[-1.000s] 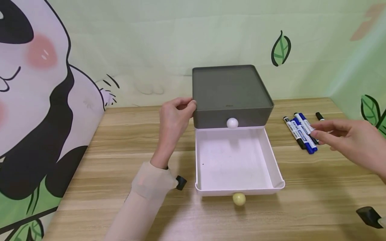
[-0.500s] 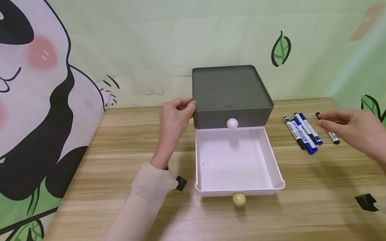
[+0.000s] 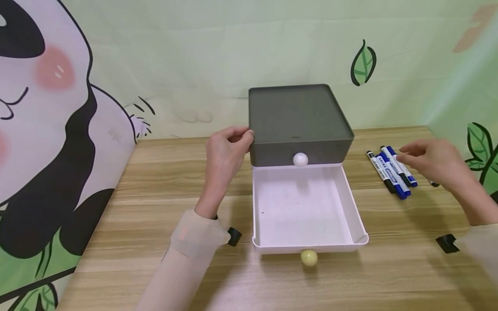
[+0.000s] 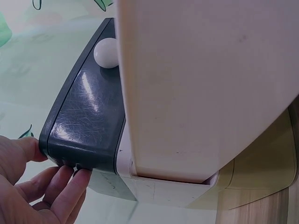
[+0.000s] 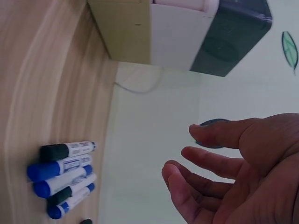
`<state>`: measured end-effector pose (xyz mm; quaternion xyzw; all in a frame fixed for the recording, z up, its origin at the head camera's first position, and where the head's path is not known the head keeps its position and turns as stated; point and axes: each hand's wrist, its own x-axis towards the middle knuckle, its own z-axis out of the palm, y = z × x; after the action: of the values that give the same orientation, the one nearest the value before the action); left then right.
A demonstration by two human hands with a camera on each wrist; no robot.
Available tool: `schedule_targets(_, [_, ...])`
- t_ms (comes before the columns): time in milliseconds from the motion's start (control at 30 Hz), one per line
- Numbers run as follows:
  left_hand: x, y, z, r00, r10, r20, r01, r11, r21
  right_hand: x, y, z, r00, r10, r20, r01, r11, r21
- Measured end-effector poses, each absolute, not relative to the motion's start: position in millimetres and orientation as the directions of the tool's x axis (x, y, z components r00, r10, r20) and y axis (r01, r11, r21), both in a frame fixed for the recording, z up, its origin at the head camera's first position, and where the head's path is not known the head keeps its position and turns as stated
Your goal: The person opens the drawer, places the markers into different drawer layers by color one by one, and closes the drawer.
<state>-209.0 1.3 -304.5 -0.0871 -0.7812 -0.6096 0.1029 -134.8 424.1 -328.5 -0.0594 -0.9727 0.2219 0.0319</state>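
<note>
The left hand [image 3: 225,149] is pinching one box [image 3: 297,113]; one drawer [image 3: 299,207] is sticking out. On the right hand [image 3: 439,162], fingers are standing apart, some showing only in the right wrist view. Six pens [image 5: 65,181] are lying on the table [image 3: 167,185], five together.

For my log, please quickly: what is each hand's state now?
Left hand: closed, holding the dark grey square plastic box by its corner.
Right hand: open, holding nothing, near slim white, blue and black markers.
</note>
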Motion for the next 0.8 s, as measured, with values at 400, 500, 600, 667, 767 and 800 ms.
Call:
schedule_targets(400, [-208.6,1.3,-303.9,-0.966,0.01,0.259,0.253,0.253,0.934,-163.0,428.4,-362.9,-0.987,0.094,-0.133,0.142,0.897,-0.418])
schedule_targets(500, [-208.4,0.9,-304.2,-0.966,0.012,0.258,0.252,0.256,0.933,-167.2,428.8,-370.0,-0.988,0.084,-0.13,0.13,0.902,-0.411])
schedule_targets(600, [-208.6,0.8,-304.6,-0.966,0.016,0.257,0.252,0.259,0.932,-171.4,429.3,-376.4,-0.99,0.078,-0.118,0.12,0.907,-0.405])
schedule_targets(667, [-208.8,0.8,-304.7,-0.966,0.017,0.257,0.253,0.264,0.931,-173.9,429.4,-380.1,-0.992,0.074,-0.104,0.11,0.908,-0.405])
schedule_targets(767, [-209.1,0.9,-304.6,-0.966,0.018,0.259,0.254,0.262,0.931,-177.0,429.1,-384.3,-0.993,0.074,-0.088,0.104,0.909,-0.405])
schedule_targets(800, [-209.1,0.9,-304.4,-0.965,0.018,0.26,0.255,0.263,0.93,-177.7,428.9,-385.2,-0.993,0.075,-0.089,0.105,0.907,-0.407])
